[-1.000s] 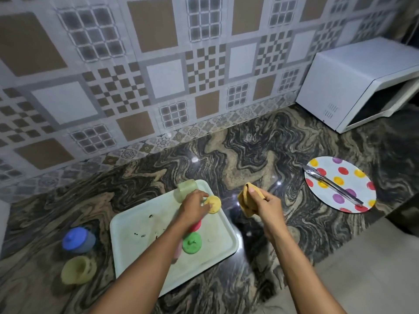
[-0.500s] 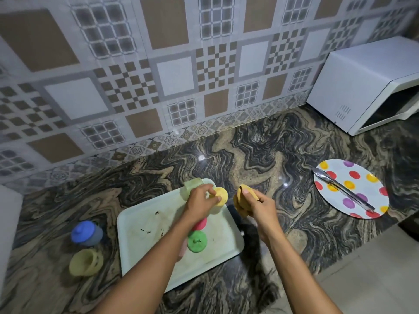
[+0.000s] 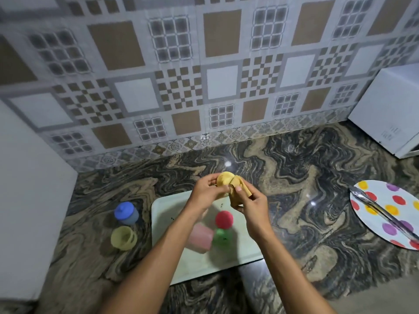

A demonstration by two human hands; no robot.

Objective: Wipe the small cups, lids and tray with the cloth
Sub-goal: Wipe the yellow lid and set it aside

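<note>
My left hand [image 3: 205,192] holds a yellow lid [image 3: 223,180] above the far edge of the pale tray [image 3: 165,214]. My right hand [image 3: 251,206] grips the folded yellow cloth [image 3: 238,189] and presses it against that lid. On the tray lie a red lid [image 3: 224,219], a green lid [image 3: 222,239] and a pink cup [image 3: 200,237] on its side. Specks of dirt dot the tray. To the left of the tray, on the counter, stand a blue cup with its lid on [image 3: 125,211] and a yellow cup [image 3: 123,237].
A polka-dot plate [image 3: 390,200] with metal tongs [image 3: 383,211] lies at the right. A white microwave [image 3: 390,109] stands at the back right, a white appliance [image 3: 25,200] at the left. The marbled counter's front edge runs below the tray.
My left hand lifted the yellow lid off the tray and my right hand brought the cloth onto it. The camera view shifted left and closer.
</note>
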